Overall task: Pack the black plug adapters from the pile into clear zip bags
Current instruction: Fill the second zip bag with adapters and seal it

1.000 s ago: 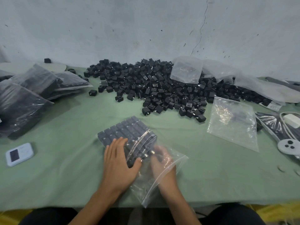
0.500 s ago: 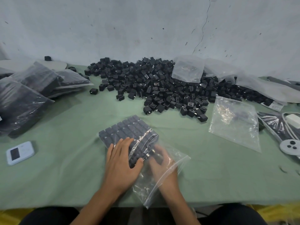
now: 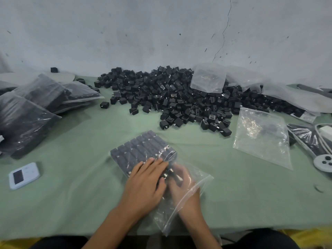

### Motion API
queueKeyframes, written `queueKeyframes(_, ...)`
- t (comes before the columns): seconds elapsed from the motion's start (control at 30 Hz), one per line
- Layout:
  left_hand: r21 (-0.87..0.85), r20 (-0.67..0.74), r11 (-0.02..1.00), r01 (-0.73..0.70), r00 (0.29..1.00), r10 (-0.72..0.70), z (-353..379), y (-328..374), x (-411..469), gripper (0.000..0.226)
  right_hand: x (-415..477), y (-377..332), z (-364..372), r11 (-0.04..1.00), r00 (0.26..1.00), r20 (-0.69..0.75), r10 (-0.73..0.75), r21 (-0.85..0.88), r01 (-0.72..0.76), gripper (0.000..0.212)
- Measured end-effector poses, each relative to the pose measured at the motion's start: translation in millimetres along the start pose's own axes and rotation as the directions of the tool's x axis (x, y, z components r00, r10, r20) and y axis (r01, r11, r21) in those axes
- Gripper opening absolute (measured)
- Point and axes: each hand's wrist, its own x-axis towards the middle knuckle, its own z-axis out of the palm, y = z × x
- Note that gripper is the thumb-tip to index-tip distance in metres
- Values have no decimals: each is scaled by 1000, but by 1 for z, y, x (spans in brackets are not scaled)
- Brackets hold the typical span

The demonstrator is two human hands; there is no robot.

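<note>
Since a second ago, our left hand (image 3: 145, 184) has slid right across the zip bag (image 3: 199, 182), closer to our right hand (image 3: 184, 185).

From the left, a small white device (image 3: 24, 175) with a dark screen lies near the table's left side. Behind it, filled bags (image 3: 30, 112) of dark goods lean on one another. The zip bag sits at the centre near the front edge, with both hands at it. Behind it, apart from it, the pile (image 3: 179, 101) of loose black adapters spreads back toward the wall. Crumpled clear plastic (image 3: 208, 79) lies on the pile's right part. Just right of the pile's front, a clear bag (image 3: 260, 141) lies flat. At the far right are a white block (image 3: 326, 131) and a white disc (image 3: 322, 163) with dark holes.

A pale green cloth (image 3: 71, 194) covers the table. The wall (image 3: 161, 33) is grey-white and scuffed, with a thin crack on the right.

Inside the zip bag, adapters (image 3: 142, 148) stand in tight, even rows filling its far end. Its near end is slack and reaches the table's front edge. Our left hand lies flat on the bag, fingers straight and together, pressing the nearest rows. Our right hand is inside the bag's mouth, blurred behind plastic. We cannot tell whether it grips anything.
</note>
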Motion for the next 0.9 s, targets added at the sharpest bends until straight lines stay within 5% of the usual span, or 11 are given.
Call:
queueKeyframes(0.1, 86, 50, 990, -115, 993, 111, -1, -4, 4, 45, 2, -2, 0, 1000, 1000, -16, -8, -2, 8, 23)
queueKeyframes(0.27, 106, 36, 988, -110, 994, 106, 3, -3, 3, 45, -2, -3, -6, 1000, 999, 37, 4, -21, -3, 30)
queueKeyframes(0.47, 108, 32, 988, -111, 994, 108, 2, -2, 4, 46, -16, -21, -41, 970, 900, 435, -25, 229, -84, 60)
queueKeyframes(0.63, 131, -12, 984, -118, 993, 121, 4, -3, 4, 45, -22, -27, -109, 978, 859, 473, 195, -22, -210, 20)
queueKeyframes(0.73, 123, -16, 987, -106, 994, 109, 5, -1, 3, 45, 1, -37, -145, 981, 889, 418, 188, -115, -153, 27)
queueKeyframes(0.9, 159, -52, 983, -92, 993, 102, 5, 0, 5, 55, 102, -49, -162, 974, 992, 126, 6, -226, 23, 19)
